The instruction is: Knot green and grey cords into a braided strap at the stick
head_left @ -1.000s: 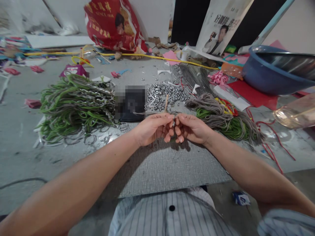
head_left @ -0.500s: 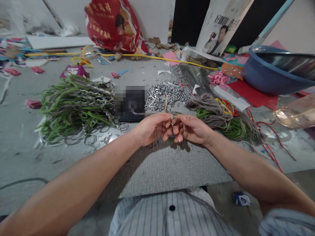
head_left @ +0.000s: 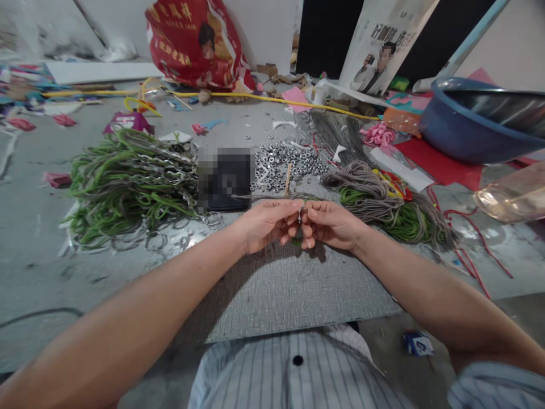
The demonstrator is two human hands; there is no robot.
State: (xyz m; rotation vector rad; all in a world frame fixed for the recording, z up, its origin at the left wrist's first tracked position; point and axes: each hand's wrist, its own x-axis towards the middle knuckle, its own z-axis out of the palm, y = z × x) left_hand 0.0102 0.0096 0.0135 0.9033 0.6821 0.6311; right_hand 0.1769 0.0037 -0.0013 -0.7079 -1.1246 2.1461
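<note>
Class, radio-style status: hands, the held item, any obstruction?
Left hand and right hand pinched together on small metal piece. Grey cord trails left. Nut pile beyond, nothing blocking.

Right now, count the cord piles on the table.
2. The left pile lies left of the left hand; the right pile lies right of the right hand, near the basin. Others may hide under clutter.

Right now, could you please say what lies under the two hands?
A grey woven mat lies under the left hand and right hand. Their fingers cover most of a small silver metal piece.
</note>
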